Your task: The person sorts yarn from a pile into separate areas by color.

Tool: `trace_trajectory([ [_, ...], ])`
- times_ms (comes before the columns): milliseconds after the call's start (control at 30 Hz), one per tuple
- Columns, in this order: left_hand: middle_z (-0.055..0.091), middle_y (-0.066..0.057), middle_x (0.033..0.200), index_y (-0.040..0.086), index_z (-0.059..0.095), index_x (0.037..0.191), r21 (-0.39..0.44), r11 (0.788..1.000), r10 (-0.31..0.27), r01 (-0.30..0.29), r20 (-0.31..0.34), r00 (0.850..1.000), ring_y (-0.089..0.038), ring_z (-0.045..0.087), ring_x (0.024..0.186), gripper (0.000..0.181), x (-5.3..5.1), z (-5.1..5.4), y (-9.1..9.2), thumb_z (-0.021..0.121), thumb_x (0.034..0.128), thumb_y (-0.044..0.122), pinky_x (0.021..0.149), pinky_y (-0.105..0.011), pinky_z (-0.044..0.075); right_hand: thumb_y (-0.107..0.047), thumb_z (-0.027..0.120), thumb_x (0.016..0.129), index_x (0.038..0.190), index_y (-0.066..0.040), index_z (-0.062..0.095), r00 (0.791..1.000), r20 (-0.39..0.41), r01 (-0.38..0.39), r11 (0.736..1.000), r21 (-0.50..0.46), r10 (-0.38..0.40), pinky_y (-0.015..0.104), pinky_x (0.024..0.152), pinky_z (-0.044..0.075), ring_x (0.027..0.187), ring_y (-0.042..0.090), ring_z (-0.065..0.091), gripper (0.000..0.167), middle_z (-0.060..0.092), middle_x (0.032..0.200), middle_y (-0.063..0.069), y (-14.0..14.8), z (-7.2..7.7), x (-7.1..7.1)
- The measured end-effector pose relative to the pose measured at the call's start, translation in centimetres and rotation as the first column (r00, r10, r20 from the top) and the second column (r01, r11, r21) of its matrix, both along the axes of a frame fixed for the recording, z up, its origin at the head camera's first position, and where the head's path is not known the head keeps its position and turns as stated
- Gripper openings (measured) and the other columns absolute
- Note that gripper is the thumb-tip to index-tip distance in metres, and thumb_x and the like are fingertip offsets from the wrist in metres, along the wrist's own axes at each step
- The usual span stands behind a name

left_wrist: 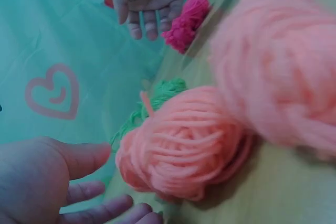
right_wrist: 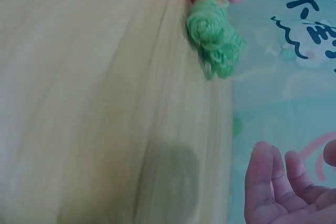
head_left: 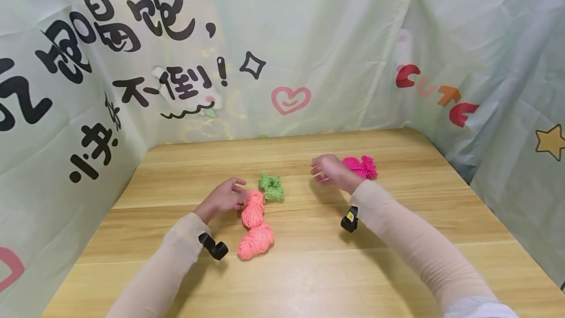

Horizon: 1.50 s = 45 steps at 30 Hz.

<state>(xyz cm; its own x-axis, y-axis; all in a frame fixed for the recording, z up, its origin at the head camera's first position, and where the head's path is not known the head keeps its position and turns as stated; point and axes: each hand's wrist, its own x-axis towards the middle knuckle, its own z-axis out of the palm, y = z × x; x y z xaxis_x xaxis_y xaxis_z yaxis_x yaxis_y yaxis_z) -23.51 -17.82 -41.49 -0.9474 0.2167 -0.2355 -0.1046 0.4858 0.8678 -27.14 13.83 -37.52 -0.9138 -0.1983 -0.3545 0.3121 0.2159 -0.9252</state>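
Observation:
My left hand [head_left: 225,196] is just left of a coral-pink yarn bundle [head_left: 253,211], fingers relaxed and spread. In the left wrist view a small gap shows between its thumb [left_wrist: 86,160] and that yarn. A second coral-pink yarn bundle [head_left: 257,241] lies nearer the front, touching the first. Behind them sits a small green yarn bundle [head_left: 271,187]. My right hand [head_left: 330,170] hovers over the table beside a magenta yarn bundle [head_left: 368,168], which the wrist partly hides in the head view. Its fingers [right_wrist: 264,174] are loosely bent, with nothing in them.
A wood-grain table [head_left: 304,278] bears all the yarn. Pale printed cloth [head_left: 335,53] hangs round its back and sides. Each wrist wears a small black camera, such as the right one [head_left: 350,220].

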Motion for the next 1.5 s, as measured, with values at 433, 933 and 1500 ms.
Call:
trace_trajectory([
  [433, 0.060, -0.019, 0.117, 0.001, 0.052, 0.133, -0.008, 0.998, 0.059, -0.060, -0.079, 0.995, -0.029, 0.061, 0.100, 0.040, -2.5, 0.9, 1.6, 0.046, 0.1018, 0.025, 0.085, -0.040, 0.052, -0.019, 0.041, 0.100, 0.134, 0.010, 0.042, 0.997, 0.040, -0.067, 0.997, -0.033, 0.068, 0.038, 0.077, 0.054, 0.077, 0.022, 0.061, 0.045, 0.053, 0.124, 0.028, -2.9, -1.8, 0.6],
  [933, 0.059, -0.009, 0.129, 0.013, 0.062, 0.129, -0.214, 0.977, -0.054, 0.021, -0.154, 0.987, -0.031, 0.054, 0.118, 0.051, -2.7, 0.7, 3.3, 0.032, 0.1043, 0.044, 0.101, -0.048, 0.041, -0.020, 0.048, 0.098, 0.132, 0.005, 0.048, 0.994, 0.037, -0.106, 0.994, -0.019, 0.106, 0.036, 0.071, 0.055, 0.081, 0.025, 0.060, 0.042, 0.057, 0.120, 0.022, -5.9, -3.5, 1.9],
  [1500, 0.067, -0.005, 0.110, 0.013, 0.072, 0.098, -0.344, 0.937, -0.166, 0.063, -0.279, 0.946, -0.026, 0.061, 0.103, 0.021, -2.9, 0.8, 4.4, 0.054, 0.0980, 0.024, 0.088, -0.042, 0.049, -0.014, 0.055, 0.096, 0.124, 0.002, 0.054, 0.988, 0.048, -0.150, 0.988, 0.020, 0.149, 0.038, 0.071, 0.057, 0.082, 0.028, 0.059, 0.032, 0.054, 0.110, 0.018, -7.5, -3.6, 2.2],
])
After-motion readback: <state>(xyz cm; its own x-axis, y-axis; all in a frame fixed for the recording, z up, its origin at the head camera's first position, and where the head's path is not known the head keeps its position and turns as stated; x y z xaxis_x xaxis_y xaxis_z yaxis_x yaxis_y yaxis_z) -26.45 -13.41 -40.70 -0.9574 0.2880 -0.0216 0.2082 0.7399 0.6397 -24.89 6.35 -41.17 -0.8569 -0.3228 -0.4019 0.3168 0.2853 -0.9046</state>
